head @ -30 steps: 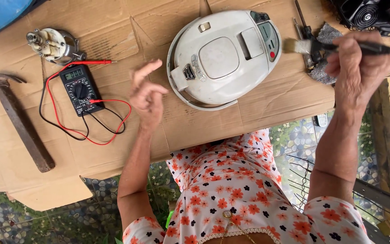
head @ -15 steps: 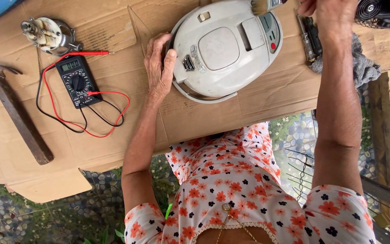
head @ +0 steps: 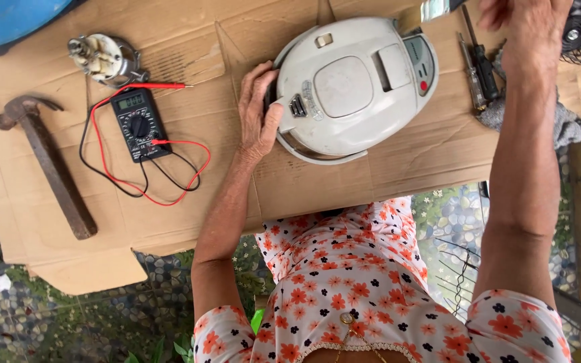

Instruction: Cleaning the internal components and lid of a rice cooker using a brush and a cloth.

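A white rice cooker (head: 344, 87) with a closed lid lies on a sheet of cardboard (head: 405, 168). My left hand (head: 257, 114) grips its left side, fingers curled over the rim. My right hand (head: 526, 27) is raised at the top edge of the view, beyond the cooker's right end and above two screwdrivers (head: 482, 67) that lie on the cardboard. Its fingers are partly cut off by the frame, so what they hold is hidden.
A black multimeter (head: 139, 124) with red and black leads lies left of the cooker. A hammer (head: 48, 161) is further left, and a small metal and white part (head: 102, 59) behind it. A grey cloth (head: 563, 124) sits at the right and a blue container (head: 8, 20) at top left.
My left hand moved from open air onto the cooker's left side. My right hand, which held a screwdriver a second ago, went up to the top edge; the screwdrivers now lie on the cardboard.
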